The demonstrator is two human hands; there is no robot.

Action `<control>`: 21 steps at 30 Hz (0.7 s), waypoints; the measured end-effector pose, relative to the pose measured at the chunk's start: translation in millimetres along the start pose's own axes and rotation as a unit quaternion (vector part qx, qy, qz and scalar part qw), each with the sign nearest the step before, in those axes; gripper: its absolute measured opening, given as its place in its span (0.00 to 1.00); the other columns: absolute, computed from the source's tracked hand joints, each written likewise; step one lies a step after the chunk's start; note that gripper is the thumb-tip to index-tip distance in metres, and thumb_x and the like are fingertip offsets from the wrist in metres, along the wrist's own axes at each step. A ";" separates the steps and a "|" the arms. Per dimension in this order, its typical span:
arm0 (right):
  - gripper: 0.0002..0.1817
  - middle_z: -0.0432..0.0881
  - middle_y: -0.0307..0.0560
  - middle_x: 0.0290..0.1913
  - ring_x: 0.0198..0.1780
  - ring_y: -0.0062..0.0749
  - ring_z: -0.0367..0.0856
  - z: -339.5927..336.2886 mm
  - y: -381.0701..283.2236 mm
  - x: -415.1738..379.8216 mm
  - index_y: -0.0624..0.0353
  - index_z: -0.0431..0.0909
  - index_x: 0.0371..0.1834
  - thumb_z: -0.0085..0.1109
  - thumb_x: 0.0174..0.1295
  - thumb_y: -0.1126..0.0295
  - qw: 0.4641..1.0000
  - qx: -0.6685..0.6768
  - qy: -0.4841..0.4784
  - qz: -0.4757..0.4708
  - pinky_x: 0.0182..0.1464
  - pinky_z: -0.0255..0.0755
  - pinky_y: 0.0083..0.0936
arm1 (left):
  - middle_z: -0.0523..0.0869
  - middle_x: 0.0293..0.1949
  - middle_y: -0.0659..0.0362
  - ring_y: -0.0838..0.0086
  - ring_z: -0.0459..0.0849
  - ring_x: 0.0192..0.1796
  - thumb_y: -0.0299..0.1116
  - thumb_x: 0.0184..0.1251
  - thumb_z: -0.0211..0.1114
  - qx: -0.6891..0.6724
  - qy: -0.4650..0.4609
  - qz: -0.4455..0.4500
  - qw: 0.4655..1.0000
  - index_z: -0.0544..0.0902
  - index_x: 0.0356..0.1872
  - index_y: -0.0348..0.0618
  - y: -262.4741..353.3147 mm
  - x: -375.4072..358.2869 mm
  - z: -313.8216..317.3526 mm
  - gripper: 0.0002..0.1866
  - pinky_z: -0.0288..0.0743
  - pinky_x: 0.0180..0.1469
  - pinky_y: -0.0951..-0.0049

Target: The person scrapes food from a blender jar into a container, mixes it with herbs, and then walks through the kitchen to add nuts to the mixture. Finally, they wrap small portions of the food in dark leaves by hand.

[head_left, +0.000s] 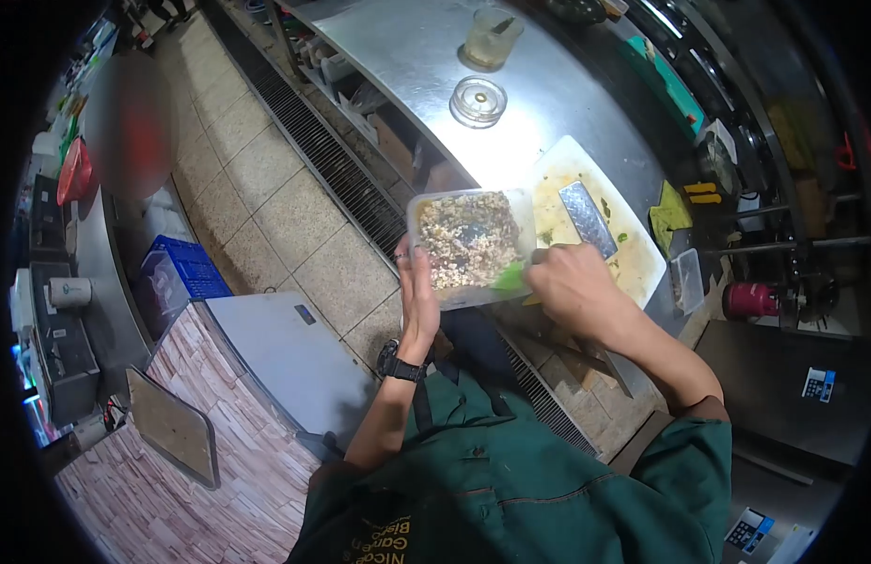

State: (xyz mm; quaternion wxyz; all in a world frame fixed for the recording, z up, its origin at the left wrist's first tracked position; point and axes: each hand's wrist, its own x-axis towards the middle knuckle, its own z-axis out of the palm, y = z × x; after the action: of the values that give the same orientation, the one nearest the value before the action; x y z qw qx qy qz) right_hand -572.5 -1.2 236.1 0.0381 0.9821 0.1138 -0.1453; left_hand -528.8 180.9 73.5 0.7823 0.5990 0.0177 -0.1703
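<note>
A clear plastic container (pixel 471 303) of chopped, pale, crumbly food (pixel 463 230) is tilted toward me at the edge of the steel table. My left hand (pixel 418 305) grips its left side, fingers along the wall and a dark watch on the wrist. My right hand (pixel 576 289) is closed on a green utensil (pixel 510 277), whose end reaches into the food at the container's lower right corner. Beside the container lies a white cutting board (pixel 572 155) with green scraps and stains. On the board rests a wide metal blade (pixel 588 218).
On the steel table (pixel 398 42) stand a clear jug (pixel 492 39) and a round clear container (pixel 478 101). A yellow-green cloth (pixel 670 216) and a small clear tub (pixel 686 280) lie right of the board. A blue crate (pixel 177 282) sits at left, near a person in red.
</note>
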 end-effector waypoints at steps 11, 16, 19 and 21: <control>0.18 0.87 0.51 0.46 0.37 0.45 0.87 46.8 6.8 14.8 0.56 0.88 0.43 0.55 0.52 0.81 0.968 0.150 0.194 0.046 0.36 0.82 0.39 | 0.64 0.69 0.47 0.63 0.63 0.72 0.52 0.82 0.45 -0.014 0.007 -0.032 0.999 0.52 0.75 0.41 -6.3 1.3 -2.8 0.32 0.54 0.74 0.62; 0.16 0.87 0.54 0.43 0.36 0.45 0.87 49.5 1.8 10.1 0.58 0.88 0.41 0.55 0.52 0.81 0.990 0.062 0.113 0.065 0.35 0.81 0.38 | 0.64 0.69 0.47 0.63 0.63 0.72 0.50 0.83 0.43 -0.046 0.012 -0.053 0.997 0.51 0.75 0.41 -6.1 -1.1 5.8 0.31 0.55 0.74 0.63; 0.17 0.87 0.55 0.43 0.35 0.44 0.87 42.0 3.0 7.8 0.58 0.89 0.43 0.55 0.52 0.80 0.984 0.100 0.145 0.040 0.33 0.81 0.38 | 0.64 0.69 0.47 0.64 0.63 0.72 0.51 0.83 0.43 -0.018 0.016 -0.044 0.999 0.50 0.75 0.41 -11.0 1.3 4.2 0.32 0.54 0.74 0.64; 0.20 0.87 0.58 0.47 0.35 0.44 0.88 15.3 5.9 9.6 0.57 0.89 0.46 0.56 0.51 0.81 0.979 0.097 0.141 0.113 0.34 0.82 0.37 | 0.64 0.68 0.48 0.65 0.63 0.72 0.51 0.83 0.43 -0.041 0.004 -0.055 0.998 0.51 0.75 0.40 -11.8 1.3 1.8 0.32 0.54 0.74 0.64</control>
State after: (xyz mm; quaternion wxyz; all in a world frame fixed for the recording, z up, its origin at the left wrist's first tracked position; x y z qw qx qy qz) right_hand -566.3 -6.5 218.9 -0.0573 0.9983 -0.0086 -0.0100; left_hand -531.3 176.2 62.7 0.7954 0.5652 0.0608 -0.2101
